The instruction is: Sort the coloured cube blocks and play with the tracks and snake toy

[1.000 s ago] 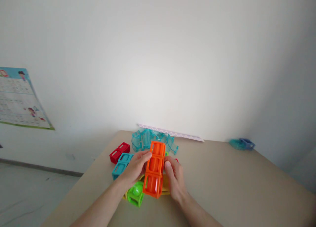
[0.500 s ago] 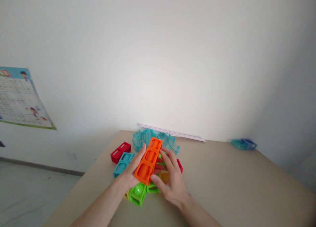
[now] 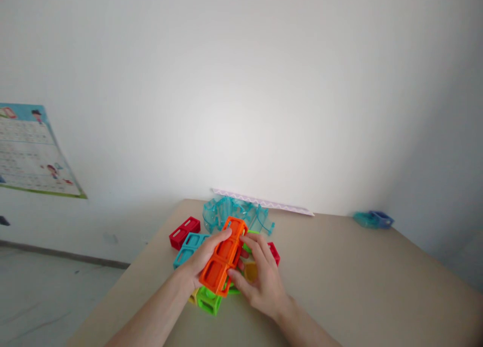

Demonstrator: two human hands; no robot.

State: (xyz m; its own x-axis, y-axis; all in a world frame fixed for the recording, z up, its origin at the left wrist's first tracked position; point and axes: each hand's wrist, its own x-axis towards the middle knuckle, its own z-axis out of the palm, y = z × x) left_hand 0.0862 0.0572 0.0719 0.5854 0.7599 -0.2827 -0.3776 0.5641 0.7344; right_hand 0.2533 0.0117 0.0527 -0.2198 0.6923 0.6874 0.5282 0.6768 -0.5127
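Observation:
Both hands hold a row of three joined orange toy blocks [image 3: 225, 251], raised above the table and tilted, its near end low. My left hand [image 3: 202, 260] grips its left side, thumb lying along the top. On the right side, my right hand [image 3: 260, 276] touches it with thumb and fingers; some fingertips are hidden behind the blocks. Below and around lie light-blue blocks [image 3: 183, 256], a green block [image 3: 209, 302], a yellow block [image 3: 250, 272] and a red block [image 3: 274, 253], partly covered by the hands.
Two joined red blocks [image 3: 184, 232] lie at the left. Clear teal track pieces [image 3: 215, 214] are heaped behind, near a pale patterned strip [image 3: 264, 203] against the wall. A dark-blue block [image 3: 381, 219] and a teal piece [image 3: 364, 219] sit at the far right. The table's [image 3: 339, 286] left edge is close.
The orange blocks have come slightly nearer and lower, tipping in my hands. My left thumb now lies over their top.

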